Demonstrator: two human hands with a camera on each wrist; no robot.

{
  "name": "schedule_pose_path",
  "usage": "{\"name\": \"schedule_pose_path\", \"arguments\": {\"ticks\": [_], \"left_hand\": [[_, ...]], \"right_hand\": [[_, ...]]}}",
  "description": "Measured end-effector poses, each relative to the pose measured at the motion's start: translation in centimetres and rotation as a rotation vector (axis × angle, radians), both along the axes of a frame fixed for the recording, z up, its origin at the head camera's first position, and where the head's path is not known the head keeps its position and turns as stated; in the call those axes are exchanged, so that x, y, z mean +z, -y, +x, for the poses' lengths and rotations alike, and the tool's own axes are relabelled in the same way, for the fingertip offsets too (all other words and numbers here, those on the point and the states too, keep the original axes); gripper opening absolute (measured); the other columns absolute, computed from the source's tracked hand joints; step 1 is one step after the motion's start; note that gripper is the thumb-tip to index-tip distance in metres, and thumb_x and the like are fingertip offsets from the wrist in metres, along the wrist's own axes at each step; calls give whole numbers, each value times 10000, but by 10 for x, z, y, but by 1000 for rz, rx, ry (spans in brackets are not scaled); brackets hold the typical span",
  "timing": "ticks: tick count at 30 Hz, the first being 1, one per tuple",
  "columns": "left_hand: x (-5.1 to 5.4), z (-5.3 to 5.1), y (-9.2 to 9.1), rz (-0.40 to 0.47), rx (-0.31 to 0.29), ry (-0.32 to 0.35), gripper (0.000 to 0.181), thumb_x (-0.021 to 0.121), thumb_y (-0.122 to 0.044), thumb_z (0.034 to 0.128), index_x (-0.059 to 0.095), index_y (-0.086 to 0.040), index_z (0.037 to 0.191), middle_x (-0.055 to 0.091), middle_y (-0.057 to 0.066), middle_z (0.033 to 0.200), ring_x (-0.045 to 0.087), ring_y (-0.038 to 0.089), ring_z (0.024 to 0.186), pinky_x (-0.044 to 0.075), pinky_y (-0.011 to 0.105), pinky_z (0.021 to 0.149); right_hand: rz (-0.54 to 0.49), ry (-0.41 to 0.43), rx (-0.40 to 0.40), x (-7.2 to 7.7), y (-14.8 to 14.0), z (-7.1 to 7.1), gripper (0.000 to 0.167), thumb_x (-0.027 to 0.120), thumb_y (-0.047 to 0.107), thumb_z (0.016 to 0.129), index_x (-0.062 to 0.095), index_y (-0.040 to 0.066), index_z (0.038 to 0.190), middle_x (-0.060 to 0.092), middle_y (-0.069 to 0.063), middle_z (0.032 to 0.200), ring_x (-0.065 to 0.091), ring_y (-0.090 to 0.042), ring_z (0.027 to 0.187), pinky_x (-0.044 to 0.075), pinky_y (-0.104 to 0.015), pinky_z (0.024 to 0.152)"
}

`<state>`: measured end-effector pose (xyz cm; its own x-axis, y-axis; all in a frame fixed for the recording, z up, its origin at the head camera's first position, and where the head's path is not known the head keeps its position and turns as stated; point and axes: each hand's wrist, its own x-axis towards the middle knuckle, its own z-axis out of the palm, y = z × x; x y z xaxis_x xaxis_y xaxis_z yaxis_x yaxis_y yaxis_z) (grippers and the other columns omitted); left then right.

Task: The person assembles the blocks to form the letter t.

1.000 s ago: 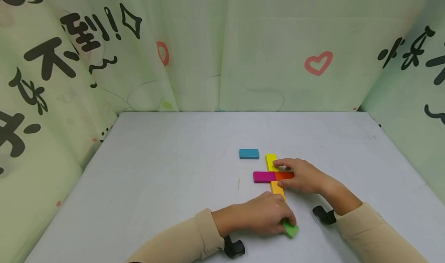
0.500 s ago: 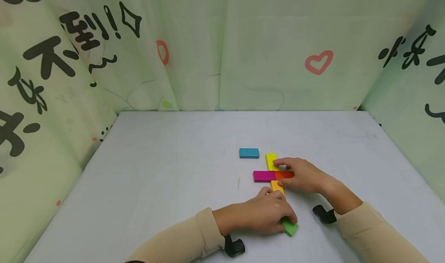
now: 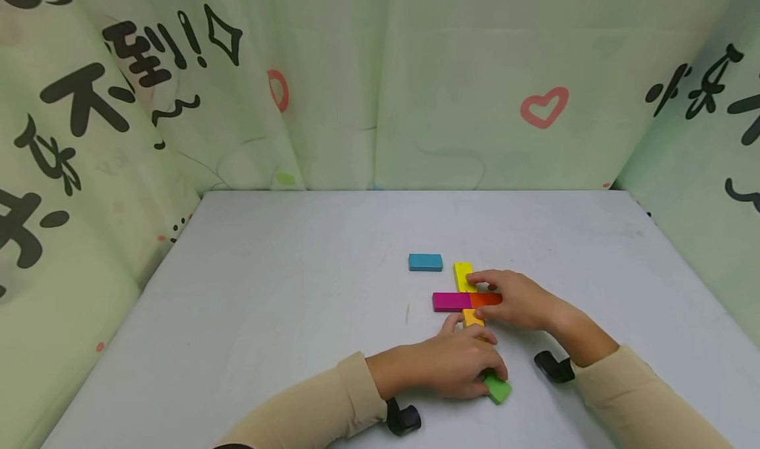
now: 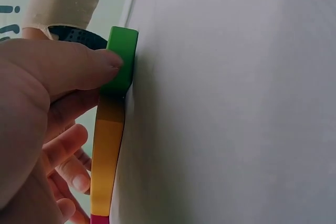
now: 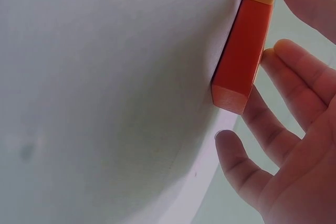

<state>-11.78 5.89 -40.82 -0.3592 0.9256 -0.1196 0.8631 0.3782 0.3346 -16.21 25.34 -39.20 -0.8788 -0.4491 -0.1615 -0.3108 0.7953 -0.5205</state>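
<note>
My left hand [image 3: 457,366] pinches a green block [image 3: 497,388] between thumb and finger, its other fingers spread over the amber block [image 3: 473,317]. In the left wrist view the green block [image 4: 123,40] meets the end of the amber block [image 4: 106,156], at a slight angle. My right hand [image 3: 519,299] rests at the cross of blocks, fingertips on the yellow block [image 3: 462,276] and thumb at the amber block. Between them lie a magenta block [image 3: 451,302] and a red-orange block [image 3: 485,300], end to end. The right wrist view shows that red-orange block [image 5: 242,45] beneath loosely extended fingers.
A blue block [image 3: 425,262] lies apart, left of the yellow block. All blocks are on a white table [image 3: 285,291]. A pale green printed curtain [image 3: 451,80] encloses the back and sides of the table.
The left hand's free fingers have spread and shifted over the amber block, covering more of it. The green block has moved slightly. My right hand stays put.
</note>
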Motion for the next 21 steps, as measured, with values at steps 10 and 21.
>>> {"name": "schedule_pose_path", "arguments": {"ticks": [10,21], "left_hand": [[-4,-2,-2,-7,-6,39,301,708,-345,937,678,-352,1236,583,-299,1166,327,-8,1315,180,460,1096],[-4,-3,-3,-8,-1,45,275,707,-334,940,692,-341,1215,595,-301,1087,373,-52,1216,223,383,1044]], "right_hand": [[-5,6,1,-1,0,-1,590,785,258,874,570,33,1375,595,-176,1323,577,-394,1134,492,-545,925],[-7,10,-4,-1,0,-1,602,788,269,871,567,32,1379,590,-181,1327,571,-397,1142,493,-544,925]]}}
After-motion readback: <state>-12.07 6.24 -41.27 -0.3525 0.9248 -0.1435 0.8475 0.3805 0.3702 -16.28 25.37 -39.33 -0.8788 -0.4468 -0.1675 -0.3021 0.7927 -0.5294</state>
